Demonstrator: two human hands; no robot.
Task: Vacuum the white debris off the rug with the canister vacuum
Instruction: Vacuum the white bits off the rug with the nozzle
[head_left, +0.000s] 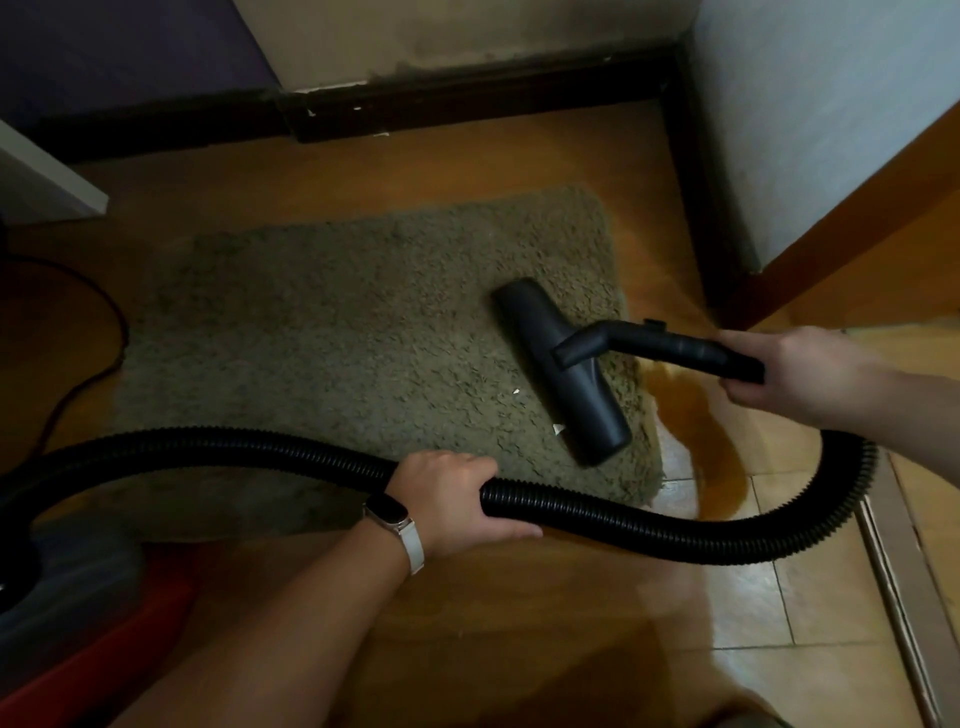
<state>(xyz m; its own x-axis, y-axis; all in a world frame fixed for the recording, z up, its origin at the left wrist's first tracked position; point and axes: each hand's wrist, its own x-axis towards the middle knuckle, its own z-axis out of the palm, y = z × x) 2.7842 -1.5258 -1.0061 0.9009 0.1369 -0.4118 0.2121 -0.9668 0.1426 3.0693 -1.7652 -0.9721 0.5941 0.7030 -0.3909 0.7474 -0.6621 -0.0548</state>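
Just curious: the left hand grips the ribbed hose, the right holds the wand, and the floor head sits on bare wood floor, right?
Not quite: the head view shows the floor head on the rug. The left hand does grip the ribbed hose, the right hand the wand.

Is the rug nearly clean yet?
Most of the shaggy olive-green rug looks free of white bits. The right hand grips the black plastic wand, its wide floor head on the rug; the left hand holds the ribbed black hose. Two white scraps beside the head remain.
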